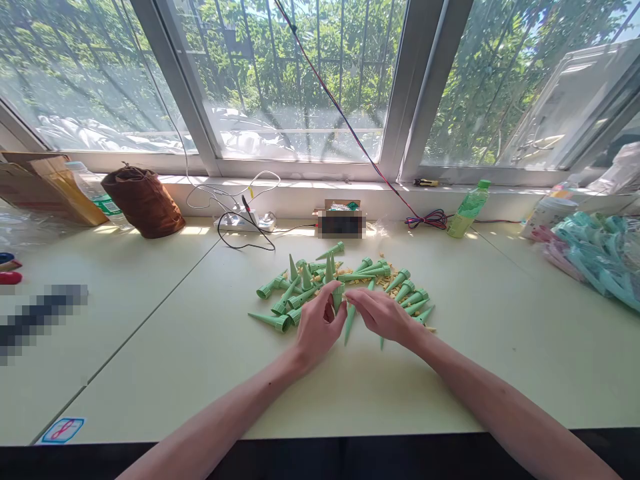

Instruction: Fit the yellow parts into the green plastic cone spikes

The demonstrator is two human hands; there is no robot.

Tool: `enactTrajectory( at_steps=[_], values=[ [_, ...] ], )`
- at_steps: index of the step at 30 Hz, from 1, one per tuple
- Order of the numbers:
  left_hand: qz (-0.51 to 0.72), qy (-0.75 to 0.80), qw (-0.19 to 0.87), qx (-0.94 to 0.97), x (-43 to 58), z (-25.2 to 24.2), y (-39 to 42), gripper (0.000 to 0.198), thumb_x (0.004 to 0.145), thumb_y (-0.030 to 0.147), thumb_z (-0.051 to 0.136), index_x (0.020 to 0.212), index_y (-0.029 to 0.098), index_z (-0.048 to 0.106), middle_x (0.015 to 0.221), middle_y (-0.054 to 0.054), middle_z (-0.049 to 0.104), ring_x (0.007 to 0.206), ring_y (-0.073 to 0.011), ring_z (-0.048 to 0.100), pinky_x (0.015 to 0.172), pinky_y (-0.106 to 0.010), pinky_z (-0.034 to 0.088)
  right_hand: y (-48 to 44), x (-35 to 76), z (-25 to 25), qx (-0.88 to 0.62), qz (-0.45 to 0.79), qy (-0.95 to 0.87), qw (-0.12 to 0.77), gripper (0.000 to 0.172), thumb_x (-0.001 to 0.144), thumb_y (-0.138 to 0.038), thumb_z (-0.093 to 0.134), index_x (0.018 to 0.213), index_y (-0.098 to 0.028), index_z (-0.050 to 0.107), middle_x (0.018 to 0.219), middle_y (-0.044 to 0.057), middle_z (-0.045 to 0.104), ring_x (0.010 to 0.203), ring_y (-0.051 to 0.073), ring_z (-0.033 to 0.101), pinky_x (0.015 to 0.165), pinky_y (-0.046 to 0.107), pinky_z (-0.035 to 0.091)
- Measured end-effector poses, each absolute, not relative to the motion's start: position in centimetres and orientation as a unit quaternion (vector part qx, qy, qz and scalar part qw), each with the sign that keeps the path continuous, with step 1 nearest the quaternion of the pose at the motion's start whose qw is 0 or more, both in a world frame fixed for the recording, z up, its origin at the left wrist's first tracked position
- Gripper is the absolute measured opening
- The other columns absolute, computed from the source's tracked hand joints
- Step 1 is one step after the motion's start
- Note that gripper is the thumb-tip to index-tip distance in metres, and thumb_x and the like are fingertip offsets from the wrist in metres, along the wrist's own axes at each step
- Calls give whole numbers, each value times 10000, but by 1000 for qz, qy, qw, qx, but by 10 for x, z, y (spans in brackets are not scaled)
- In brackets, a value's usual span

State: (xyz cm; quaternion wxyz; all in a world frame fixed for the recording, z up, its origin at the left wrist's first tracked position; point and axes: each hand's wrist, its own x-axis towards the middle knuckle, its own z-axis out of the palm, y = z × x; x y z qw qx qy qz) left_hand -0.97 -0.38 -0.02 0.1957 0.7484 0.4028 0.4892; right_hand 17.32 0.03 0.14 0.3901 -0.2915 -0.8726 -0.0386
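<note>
My left hand [320, 320] is closed around a green plastic watering spike [338, 297], its wide capped end up and its cone pointing down. Close beside it, my right hand [377, 313] has its fingers pinched together near the spike's side; whatever is between the fingertips is too small to make out. More green watering spikes [295, 290] lie in a heap to the left and behind, a few with their points up. Others [407, 293] lie by my right hand, partly covered by it. Small pale yellow pieces [350, 271] are scattered among the spikes.
A small open box [341, 223] stands behind the heap. A power strip [245, 222] with cables is at back left, near a brown bag [143, 202]. A green bottle [469, 210] and plastic bags [595, 250] are on the right. Windows [300, 80] rise behind the table [200, 360].
</note>
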Motion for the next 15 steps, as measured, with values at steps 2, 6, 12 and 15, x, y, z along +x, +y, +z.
enactTrajectory(
  at_steps=[2,6,12,15],
  values=[
    [486,401,197,751,-9,0,-4,273,874,223,570,1145,232,538,603,86,433,474,-64,393,503,-182,365,0,173,1,-298,-48,-871,388,231,975,-99,382,1153,-195,492,905,66,687,707,158,640,583,246,452],
    [478,396,204,757,-9,0,-5,267,879,234,563,1145,229,536,595,84,452,471,-69,409,501,-183,371,0,173,2,-307,-63,-866,389,212,980,-105,375,1122,-193,504,834,40,684,626,136,601,539,239,393],
    [465,397,216,761,-11,0,-5,281,876,226,566,1154,231,525,594,89,457,478,-68,416,509,-180,375,0,171,5,-310,-71,-852,416,149,997,-143,407,1061,-189,534,736,-1,669,551,109,574,508,234,340],
    [462,401,224,759,-10,1,-6,282,878,233,565,1155,233,514,603,90,455,480,-66,420,511,-182,377,-1,169,6,-322,-65,-846,420,139,1014,-177,408,1048,-186,542,685,-17,654,525,102,567,502,229,336]
  ],
)
